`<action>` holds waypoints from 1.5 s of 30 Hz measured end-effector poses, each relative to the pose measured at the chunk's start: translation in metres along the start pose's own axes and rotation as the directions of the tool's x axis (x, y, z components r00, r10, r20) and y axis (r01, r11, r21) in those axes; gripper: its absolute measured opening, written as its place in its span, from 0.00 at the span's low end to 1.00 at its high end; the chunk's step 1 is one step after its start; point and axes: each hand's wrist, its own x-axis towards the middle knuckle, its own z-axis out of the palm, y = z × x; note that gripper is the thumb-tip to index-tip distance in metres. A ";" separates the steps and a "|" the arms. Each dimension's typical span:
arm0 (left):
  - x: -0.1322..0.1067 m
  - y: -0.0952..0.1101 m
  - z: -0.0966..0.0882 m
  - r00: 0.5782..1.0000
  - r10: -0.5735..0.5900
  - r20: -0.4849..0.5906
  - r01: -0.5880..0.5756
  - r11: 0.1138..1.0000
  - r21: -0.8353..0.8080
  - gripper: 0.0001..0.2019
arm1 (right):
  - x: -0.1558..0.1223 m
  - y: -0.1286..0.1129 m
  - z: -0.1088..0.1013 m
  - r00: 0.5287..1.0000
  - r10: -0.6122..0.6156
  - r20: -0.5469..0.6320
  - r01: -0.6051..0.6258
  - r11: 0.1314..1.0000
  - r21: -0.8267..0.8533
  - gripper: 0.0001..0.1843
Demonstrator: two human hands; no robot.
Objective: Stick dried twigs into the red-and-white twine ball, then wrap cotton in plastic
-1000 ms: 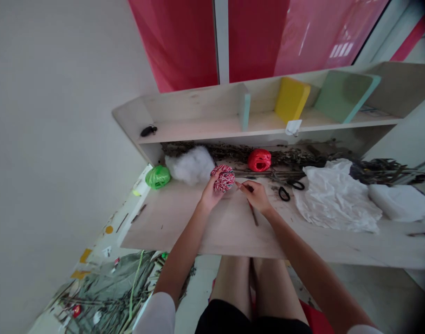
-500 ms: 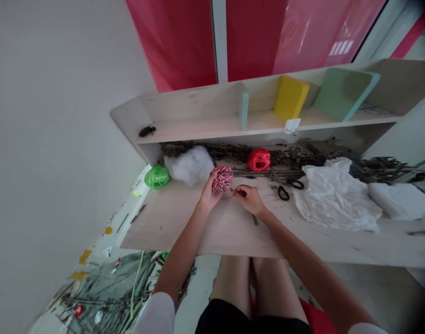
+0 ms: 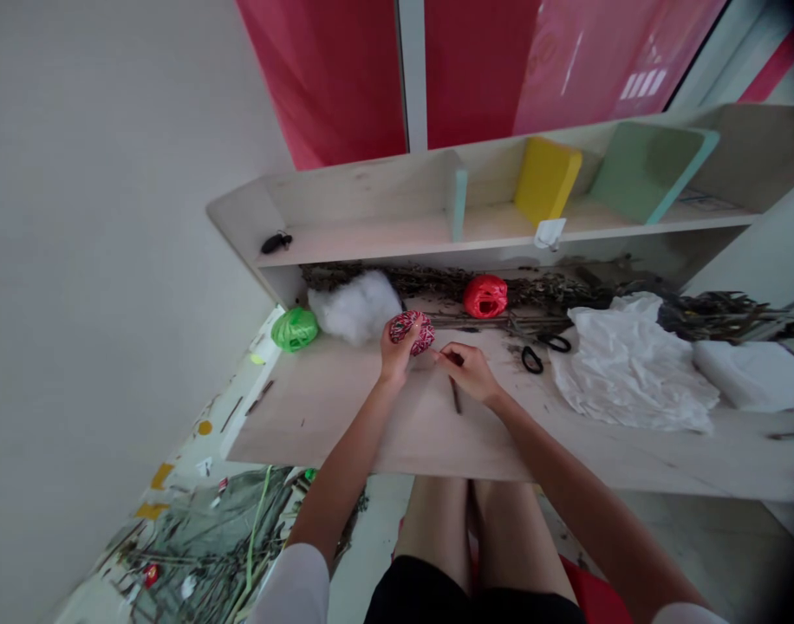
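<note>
Twine ball [image 3: 412, 333], red and white, sits in the left hand [image 3: 395, 357], whose grip wraps around it above the desk [image 3: 319, 416]. The right hand [image 3: 467, 371] stays just beside the ball, its grip pressed into a pinch on something too thin to tell, with a dark twig [image 3: 455, 395] below it. Scissors [image 3: 556, 343] lie to the right, a green raffia ball [image 3: 295, 329] to the left.

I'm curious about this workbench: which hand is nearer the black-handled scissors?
Right. The right hand sits a short way from the scissors; the left hand, farther off, holds a red-and-white twine ball.
</note>
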 end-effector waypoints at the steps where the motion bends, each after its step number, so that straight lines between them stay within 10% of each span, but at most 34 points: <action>1: 0.001 -0.001 -0.001 1.000 0.017 0.005 -0.017 1.000 0.013 0.27 | 0.000 -0.003 -0.001 1.000 0.025 -0.004 -0.025 0.999 0.042 0.20; 13: -0.007 -0.001 -0.004 0.927 0.211 0.311 -0.297 0.918 0.262 0.26 | 0.007 -0.008 -0.015 0.969 0.243 0.037 -0.230 0.841 0.491 0.25; 22: -0.012 -0.006 -0.005 0.874 0.136 0.467 -0.270 0.934 0.234 0.32 | 0.010 -0.016 -0.034 0.950 0.310 0.044 -0.264 0.718 0.644 0.23; 37: -0.018 0.000 0.000 0.848 -0.090 0.523 -0.081 0.952 0.296 0.33 | 0.008 -0.006 -0.041 0.975 0.140 0.171 -0.221 0.660 0.718 0.15; 45: -0.010 -0.015 0.004 0.944 -0.047 0.325 0.010 0.993 0.116 0.25 | 0.004 -0.009 -0.048 0.963 0.011 0.269 -0.218 0.619 0.754 0.13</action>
